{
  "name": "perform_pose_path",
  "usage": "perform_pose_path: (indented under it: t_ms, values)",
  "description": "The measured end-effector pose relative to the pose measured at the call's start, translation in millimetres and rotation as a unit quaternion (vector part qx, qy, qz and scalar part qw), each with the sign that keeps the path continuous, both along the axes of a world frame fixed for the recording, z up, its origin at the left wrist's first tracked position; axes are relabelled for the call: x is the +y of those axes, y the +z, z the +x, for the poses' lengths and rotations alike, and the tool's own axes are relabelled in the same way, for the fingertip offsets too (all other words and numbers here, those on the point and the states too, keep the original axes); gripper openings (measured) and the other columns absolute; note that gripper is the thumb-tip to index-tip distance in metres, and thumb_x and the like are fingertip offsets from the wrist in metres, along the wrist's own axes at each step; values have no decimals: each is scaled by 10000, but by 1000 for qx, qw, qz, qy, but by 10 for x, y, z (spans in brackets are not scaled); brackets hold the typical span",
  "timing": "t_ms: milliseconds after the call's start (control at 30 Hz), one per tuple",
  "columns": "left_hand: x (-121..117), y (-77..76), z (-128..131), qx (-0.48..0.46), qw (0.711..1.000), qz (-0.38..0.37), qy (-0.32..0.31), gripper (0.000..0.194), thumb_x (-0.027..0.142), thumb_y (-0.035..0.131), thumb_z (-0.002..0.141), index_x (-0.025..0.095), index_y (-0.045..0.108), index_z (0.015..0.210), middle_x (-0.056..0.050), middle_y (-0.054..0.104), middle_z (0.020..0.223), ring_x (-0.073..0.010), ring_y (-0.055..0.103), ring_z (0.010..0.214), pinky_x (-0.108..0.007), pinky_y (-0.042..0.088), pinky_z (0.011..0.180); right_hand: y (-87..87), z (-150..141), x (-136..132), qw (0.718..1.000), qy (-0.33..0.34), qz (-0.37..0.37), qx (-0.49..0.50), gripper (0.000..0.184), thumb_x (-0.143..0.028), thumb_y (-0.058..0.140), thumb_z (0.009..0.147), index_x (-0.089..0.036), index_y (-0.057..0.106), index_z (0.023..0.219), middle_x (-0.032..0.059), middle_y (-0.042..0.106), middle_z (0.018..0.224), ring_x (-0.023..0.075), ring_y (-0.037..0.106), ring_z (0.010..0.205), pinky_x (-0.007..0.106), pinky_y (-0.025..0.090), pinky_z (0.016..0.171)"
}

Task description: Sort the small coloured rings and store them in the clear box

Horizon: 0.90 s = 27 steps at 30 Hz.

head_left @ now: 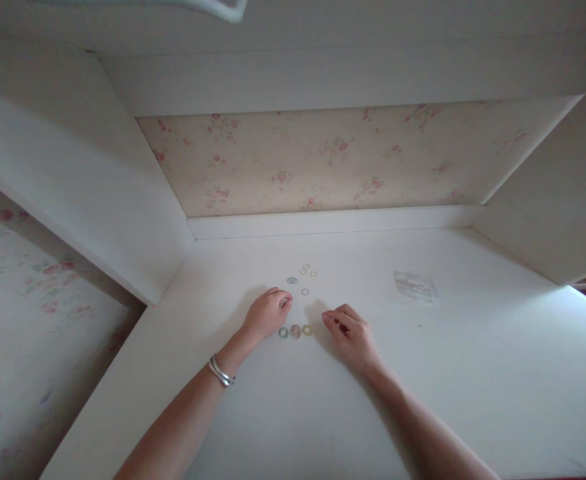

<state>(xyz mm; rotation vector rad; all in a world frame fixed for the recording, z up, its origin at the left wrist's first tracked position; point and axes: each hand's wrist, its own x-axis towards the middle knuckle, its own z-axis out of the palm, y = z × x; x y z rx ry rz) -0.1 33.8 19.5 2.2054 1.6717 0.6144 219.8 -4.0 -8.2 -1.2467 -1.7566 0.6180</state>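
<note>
My left hand (269, 312) is closed in a pinch above the white desktop, and whatever its fingertips hold is too small to make out. To its right, my right hand (349, 333) has thumb and fingers pressed together; anything between them is hidden. Between and below the hands sit a green bunch of thin rings (283, 333), a brownish bunch of rings (295, 331) and a yellow bunch of rings (307, 330) in a row. Beyond my left fingertips lie a bluish-green cluster of rings (292, 281), a single thin ring (305, 291) and several loose yellowish rings (303, 271).
A clear plastic bag (415, 286) lies on the white desktop (493, 347) at the right. White side panels (123, 180) and a flowered back wall (317, 160) enclose the desk, with a shelf overhead. A tiny speck (420, 326) lies below the bag.
</note>
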Motion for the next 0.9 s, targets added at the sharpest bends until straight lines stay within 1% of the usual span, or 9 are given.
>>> perform_pose_path:
  t_ms: [33,100,233,300,400,567,700,800,900]
  values:
    - [90,14,63,16,1000,6,7,224,276,455,885,226,661,957,-34,655,991,-158,605,892,-254,434,815,-3,2,1,1000,2,-1,1,237,-339,502,895,-211,699,875,40,584,819,118,555,688,194,415,506]
    - [276,37,179,56,998,13,3,245,299,432,900,235,650,992,-38,642,1025,-171,603,926,-266,434,817,-7,10,5,1000,4,-2,2,241,-340,497,896,-210,699,874,40,583,819,117,551,685,197,412,511]
    - [598,59,357,137,991,1,-3,280,318,403,917,241,626,1067,-55,607,1087,-189,603,946,-278,438,786,-3,43,39,1000,-4,-8,11,255,-346,489,898,-205,699,864,37,582,806,116,537,662,216,415,549]
    - [711,60,412,151,989,0,-7,283,303,404,914,233,622,1081,-65,593,1093,-194,611,914,-286,440,756,2,60,64,1000,-15,-17,19,259,-350,489,896,-202,699,854,34,583,795,114,529,644,227,414,568]
    - [810,49,456,164,986,-1,-14,278,296,408,912,218,629,1062,-76,578,1074,-194,616,858,-291,438,717,4,77,94,999,-28,-32,32,259,-354,498,888,-198,697,831,28,583,781,110,513,615,234,410,572]
    - [839,24,460,180,983,-9,-27,276,281,384,929,191,645,946,-76,564,1017,-168,606,826,-269,423,702,-8,86,112,998,-19,-39,38,250,-350,510,878,-202,706,833,26,587,772,116,525,630,235,403,574]
    - [784,69,418,191,981,-14,-46,236,249,413,915,169,635,892,-73,564,968,-158,604,769,-262,415,662,-2,89,108,998,-16,-40,40,255,-354,510,877,-201,710,833,29,587,766,119,522,629,236,394,568]
    - [677,152,369,192,980,-12,-56,239,256,396,926,178,620,950,-70,558,995,-159,605,791,-262,420,674,14,86,107,998,-16,-41,37,258,-351,507,879,-201,709,823,29,588,764,120,525,634,236,391,568]
    - [474,237,326,177,982,-2,-66,260,284,367,943,200,608,992,-57,552,1026,-155,602,831,-260,428,720,28,79,113,999,-14,-41,33,260,-346,500,884,-206,706,812,25,587,760,117,530,637,238,396,585]
